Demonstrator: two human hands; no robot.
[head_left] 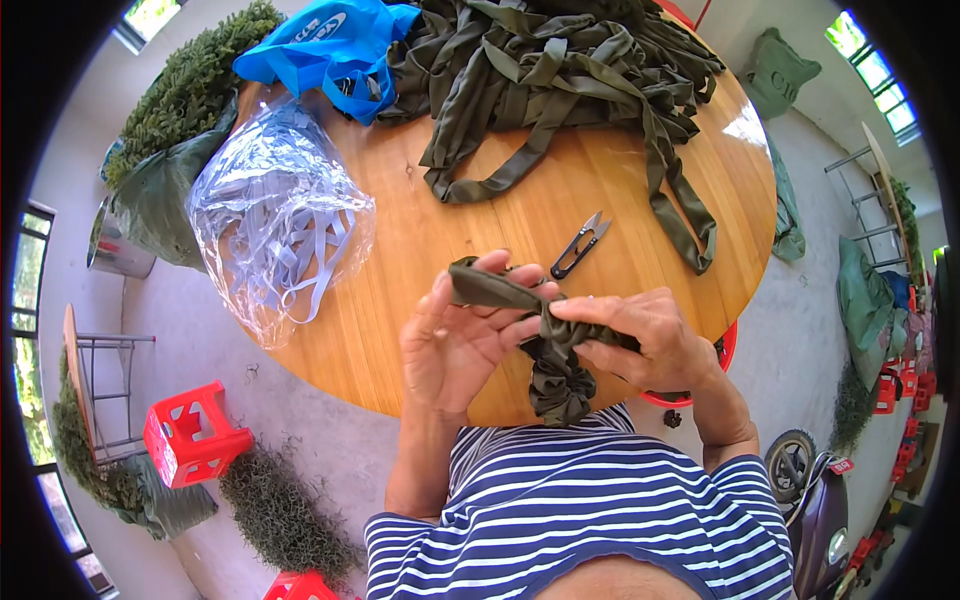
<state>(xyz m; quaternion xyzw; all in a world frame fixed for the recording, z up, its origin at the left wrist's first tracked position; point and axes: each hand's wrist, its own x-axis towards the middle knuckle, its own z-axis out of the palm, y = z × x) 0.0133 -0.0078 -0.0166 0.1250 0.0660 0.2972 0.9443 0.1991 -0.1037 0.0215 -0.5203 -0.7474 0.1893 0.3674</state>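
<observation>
Over the near edge of the round table, both of my hands hold a dark olive fabric tube (500, 290). One stretch of it is smooth and lies across the fingers of my left hand (450, 340), its end between thumb and fingertips. My right hand (645, 335) pinches the fabric where it bunches into tight ruffles. A gathered, ruffled length (562, 385) hangs down below the hands. Just beyond my fingers, small black-handled thread snips (580, 245) lie on the wood with their blades apart.
A heap of olive fabric tubes (560, 70) covers the far side of the wooden table (400, 330). To the left are a blue bag (320, 45) and a clear plastic bag (280, 220) of pale elastic bands. Red stools (195, 435) and green artificial foliage (285, 510) are on the floor.
</observation>
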